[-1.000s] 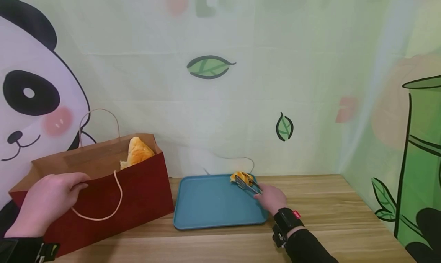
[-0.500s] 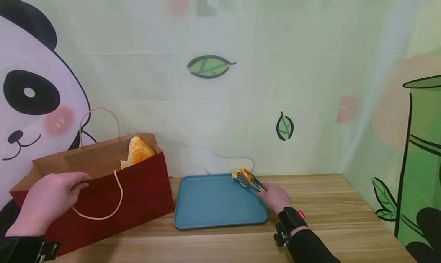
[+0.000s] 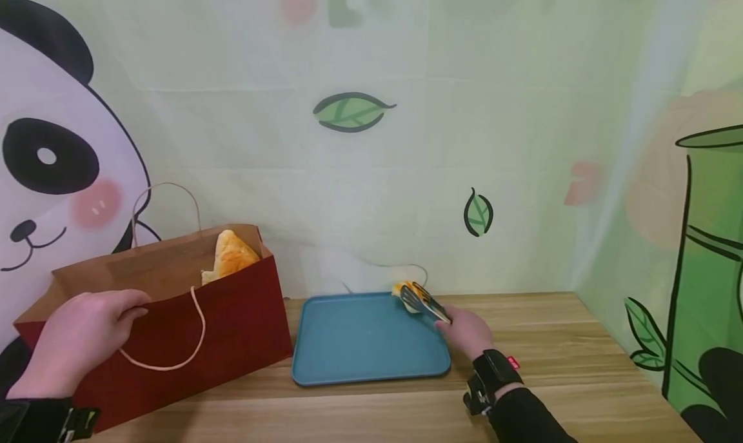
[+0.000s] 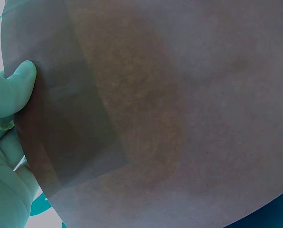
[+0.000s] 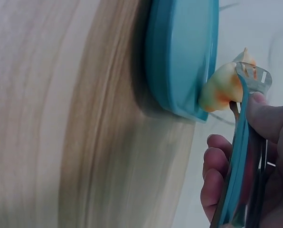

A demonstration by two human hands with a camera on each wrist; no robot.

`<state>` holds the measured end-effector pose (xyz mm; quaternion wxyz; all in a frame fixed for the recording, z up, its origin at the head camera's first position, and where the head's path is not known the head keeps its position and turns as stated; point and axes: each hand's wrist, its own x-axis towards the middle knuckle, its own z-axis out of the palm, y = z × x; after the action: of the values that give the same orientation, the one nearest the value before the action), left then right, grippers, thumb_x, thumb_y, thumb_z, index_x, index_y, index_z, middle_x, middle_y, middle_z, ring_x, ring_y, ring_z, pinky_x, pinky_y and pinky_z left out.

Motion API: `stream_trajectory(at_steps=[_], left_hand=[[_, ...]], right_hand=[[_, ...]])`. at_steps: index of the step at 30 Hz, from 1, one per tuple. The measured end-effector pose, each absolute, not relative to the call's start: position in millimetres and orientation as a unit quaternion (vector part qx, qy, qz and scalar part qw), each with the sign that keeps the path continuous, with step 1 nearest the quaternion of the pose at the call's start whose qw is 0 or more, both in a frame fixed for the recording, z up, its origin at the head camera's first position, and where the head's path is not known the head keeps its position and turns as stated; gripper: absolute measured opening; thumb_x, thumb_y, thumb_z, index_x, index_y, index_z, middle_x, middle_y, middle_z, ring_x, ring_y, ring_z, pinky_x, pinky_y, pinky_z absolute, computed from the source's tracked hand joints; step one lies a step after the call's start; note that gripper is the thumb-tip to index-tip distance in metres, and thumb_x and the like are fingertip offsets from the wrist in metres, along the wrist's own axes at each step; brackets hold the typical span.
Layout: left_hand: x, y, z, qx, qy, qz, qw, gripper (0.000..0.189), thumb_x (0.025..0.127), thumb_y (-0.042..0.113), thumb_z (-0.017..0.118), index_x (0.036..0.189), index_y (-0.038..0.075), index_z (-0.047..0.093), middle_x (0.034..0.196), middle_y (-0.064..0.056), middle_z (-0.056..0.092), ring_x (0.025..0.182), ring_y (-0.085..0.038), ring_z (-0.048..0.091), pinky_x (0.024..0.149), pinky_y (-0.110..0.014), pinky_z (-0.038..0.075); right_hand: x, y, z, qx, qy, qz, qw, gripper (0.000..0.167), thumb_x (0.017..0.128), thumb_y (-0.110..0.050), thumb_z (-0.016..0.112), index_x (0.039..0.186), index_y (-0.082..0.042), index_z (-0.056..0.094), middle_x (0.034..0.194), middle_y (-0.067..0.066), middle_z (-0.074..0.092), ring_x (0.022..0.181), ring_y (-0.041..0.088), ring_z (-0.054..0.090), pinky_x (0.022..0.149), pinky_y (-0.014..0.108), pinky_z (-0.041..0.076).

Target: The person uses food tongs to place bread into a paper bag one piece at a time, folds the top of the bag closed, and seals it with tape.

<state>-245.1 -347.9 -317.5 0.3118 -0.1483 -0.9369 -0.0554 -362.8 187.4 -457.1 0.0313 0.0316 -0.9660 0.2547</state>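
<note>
My left hand (image 3: 87,333) pinches the front rim of a dark red paper bag (image 3: 232,327) with rope handles. In the left wrist view the thumb presses on the bag's brown inner wall (image 4: 146,95). A golden piece of bread (image 3: 232,256) sticks up from the bag's right end. My right hand (image 3: 466,332) grips metal tongs (image 3: 426,303), whose tips stand around a small yellow-and-white bread piece (image 5: 222,88) at the far right corner of the blue tray (image 3: 366,346). Whether that piece still touches the tray is hard to tell.
The bag and tray stand side by side on a wooden table (image 3: 540,353). Behind them hangs a pale green backdrop (image 3: 406,62) with a printed panda and leaves. A thin cord (image 3: 400,265) runs along the backdrop behind the tray.
My right hand and the tongs have shifted slightly right, and the small bread piece has moved a little up and right with them. The left hand and bag stay put.
</note>
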Motion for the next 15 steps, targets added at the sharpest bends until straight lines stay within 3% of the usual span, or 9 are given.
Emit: stream_trajectory(at_steps=[7,15], left_hand=[[-245.1,-348.0,-317.4,-0.149,-0.936,-0.056,0.314,0.019,0.069,-0.012,0.081,0.084,-0.003,0.073,0.072,-0.015,0.069,0.061,-0.030,0.063,0.064,-0.055,0.057],[-244.8,-348.1,-317.3,-0.151,-0.935,-0.054,0.316,0.019,0.069,-0.012,0.081,0.084,-0.003,0.073,0.072,-0.015,0.069,0.061,-0.030,0.063,0.064,-0.055,0.057]], right_hand=[[-358.7,183.1,-451.7,0.038,-0.961,0.274,0.022,0.016,0.097,-0.026,0.064,0.104,-0.011,0.065,0.073,0.004,0.052,0.065,0.021,0.048,0.057,0.031,0.032],[-351.5,173.8,-440.0,0.071,-0.958,0.274,0.034,0.019,0.097,-0.026,0.064,0.107,-0.010,0.067,0.075,0.003,0.054,0.067,0.020,0.049,0.058,0.031,0.036]])
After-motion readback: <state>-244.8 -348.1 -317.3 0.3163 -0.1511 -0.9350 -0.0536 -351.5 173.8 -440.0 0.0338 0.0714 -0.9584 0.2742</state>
